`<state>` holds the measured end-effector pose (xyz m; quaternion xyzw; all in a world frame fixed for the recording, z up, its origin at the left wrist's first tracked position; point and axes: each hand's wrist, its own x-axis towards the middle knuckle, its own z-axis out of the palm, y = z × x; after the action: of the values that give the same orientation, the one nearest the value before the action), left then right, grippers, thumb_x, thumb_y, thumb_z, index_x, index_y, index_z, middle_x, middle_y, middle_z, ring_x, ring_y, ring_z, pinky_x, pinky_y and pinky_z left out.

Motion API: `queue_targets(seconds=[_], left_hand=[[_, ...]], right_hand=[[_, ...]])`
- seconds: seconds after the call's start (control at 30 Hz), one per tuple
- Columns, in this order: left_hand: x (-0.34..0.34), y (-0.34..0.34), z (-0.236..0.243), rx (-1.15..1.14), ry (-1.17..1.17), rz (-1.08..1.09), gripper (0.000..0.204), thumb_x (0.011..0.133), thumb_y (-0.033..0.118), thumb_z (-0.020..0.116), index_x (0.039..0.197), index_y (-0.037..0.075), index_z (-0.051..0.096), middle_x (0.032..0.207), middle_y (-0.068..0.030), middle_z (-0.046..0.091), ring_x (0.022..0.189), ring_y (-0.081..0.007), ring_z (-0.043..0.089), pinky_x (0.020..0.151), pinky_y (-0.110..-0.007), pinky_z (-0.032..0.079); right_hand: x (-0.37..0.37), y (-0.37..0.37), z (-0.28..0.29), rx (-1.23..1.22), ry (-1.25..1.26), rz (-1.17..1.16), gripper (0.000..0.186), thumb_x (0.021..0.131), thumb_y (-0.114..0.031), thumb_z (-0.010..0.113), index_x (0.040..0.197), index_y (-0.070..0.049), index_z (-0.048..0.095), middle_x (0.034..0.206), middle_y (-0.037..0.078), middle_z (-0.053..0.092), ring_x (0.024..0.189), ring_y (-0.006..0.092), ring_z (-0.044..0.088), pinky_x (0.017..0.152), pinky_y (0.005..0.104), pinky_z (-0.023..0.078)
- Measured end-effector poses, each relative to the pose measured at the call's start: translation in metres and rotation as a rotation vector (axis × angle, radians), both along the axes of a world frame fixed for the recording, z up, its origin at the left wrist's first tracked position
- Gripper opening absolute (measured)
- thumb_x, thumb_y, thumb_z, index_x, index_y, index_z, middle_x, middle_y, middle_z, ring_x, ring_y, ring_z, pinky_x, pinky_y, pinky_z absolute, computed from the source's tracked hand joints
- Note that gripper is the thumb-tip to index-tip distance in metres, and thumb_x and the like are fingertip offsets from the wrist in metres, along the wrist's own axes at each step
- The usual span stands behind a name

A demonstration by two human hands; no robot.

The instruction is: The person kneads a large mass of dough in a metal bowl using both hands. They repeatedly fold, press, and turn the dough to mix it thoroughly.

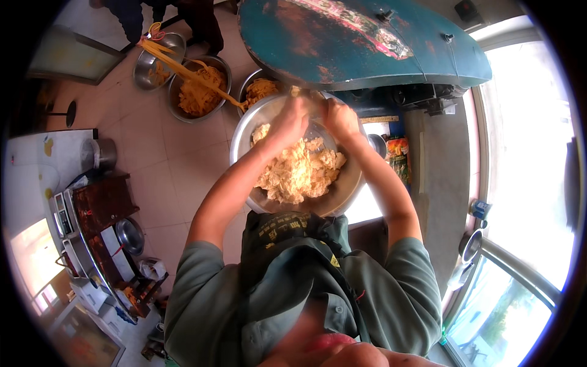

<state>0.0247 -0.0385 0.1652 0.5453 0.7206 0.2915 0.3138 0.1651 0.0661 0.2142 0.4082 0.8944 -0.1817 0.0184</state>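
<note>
A wide steel bowl (pixel 240 153) in front of my body holds crumbly, pale yellow lumps of dough (pixel 296 174). Both my arms reach over it to its far side, under the lower edge of a big teal machine (pixel 361 46). My left hand (pixel 292 119) is closed at the far left part of the bowl, its fingers slightly blurred. Close beside it on the right, my right hand (pixel 340 120) is curled like a fist. What the fingers of either hand grip is hidden; a small pale piece (pixel 296 92) shows just beyond the left one.
At the upper left, another person's arm (pixel 125 21) holds long orange-yellow strips (pixel 183 70) stretched over steel bowls (pixel 172 104) on the tiled floor. A dark wooden cabinet (pixel 104 202) stands left. A windowed wall (pixel 513 275) runs along the right.
</note>
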Motion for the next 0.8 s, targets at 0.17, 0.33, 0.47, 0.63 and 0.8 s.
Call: queue_targets(seconds=[0.17,0.33,0.47,0.63,0.8], left_hand=[[0.001,0.021,-0.030,0.077,0.418,-0.068,0.048,0.092,0.016,0.068,0.134,0.001,0.048,0.139,-0.0265,0.045,0.115,-0.0378,0.060,0.094,-0.041,0.057],[0.030,-0.075,-0.065,0.110,0.450,-0.628,0.065,0.081,0.017,0.079,0.136,0.002,0.047,0.141,-0.0229,0.044,0.130,-0.0330,0.050,0.111,-0.041,0.046],[0.056,-0.122,-0.075,-0.077,0.467,-0.701,0.093,0.073,0.030,0.086,0.148,0.005,0.037,0.151,-0.0232,0.035,0.141,-0.0370,0.036,0.118,-0.045,0.034],[0.056,-0.113,-0.109,-0.110,0.348,-0.612,0.092,0.071,0.029,0.087,0.147,0.004,0.040,0.150,-0.0169,0.040,0.140,-0.0360,0.038,0.115,-0.043,0.037],[0.052,-0.081,-0.108,-0.208,0.327,-0.612,0.069,0.073,0.025,0.085,0.132,0.004,0.055,0.138,-0.0123,0.054,0.128,-0.0273,0.053,0.104,-0.041,0.049]], right_hand=[[0.033,0.000,-0.010,0.058,0.290,0.012,0.027,0.097,-0.028,0.059,0.095,-0.003,0.068,0.074,0.027,0.067,0.067,0.0443,0.068,0.061,0.0499,0.056],[0.073,-0.014,-0.011,-0.121,0.418,-0.006,0.024,0.096,-0.027,0.062,0.108,-0.006,0.065,0.086,0.021,0.070,0.077,0.0402,0.070,0.068,0.0482,0.056],[0.103,-0.024,-0.035,-0.177,0.478,-0.016,0.028,0.095,-0.026,0.065,0.112,-0.004,0.062,0.089,0.022,0.070,0.082,0.0415,0.069,0.071,0.0485,0.056],[0.124,-0.039,-0.047,-0.183,0.495,-0.039,0.032,0.095,-0.026,0.066,0.114,0.000,0.062,0.090,0.025,0.070,0.081,0.0428,0.069,0.069,0.0473,0.057],[0.140,-0.057,-0.053,-0.202,0.454,-0.073,0.031,0.095,-0.025,0.066,0.114,-0.001,0.062,0.088,0.023,0.070,0.079,0.0418,0.069,0.068,0.0470,0.057]])
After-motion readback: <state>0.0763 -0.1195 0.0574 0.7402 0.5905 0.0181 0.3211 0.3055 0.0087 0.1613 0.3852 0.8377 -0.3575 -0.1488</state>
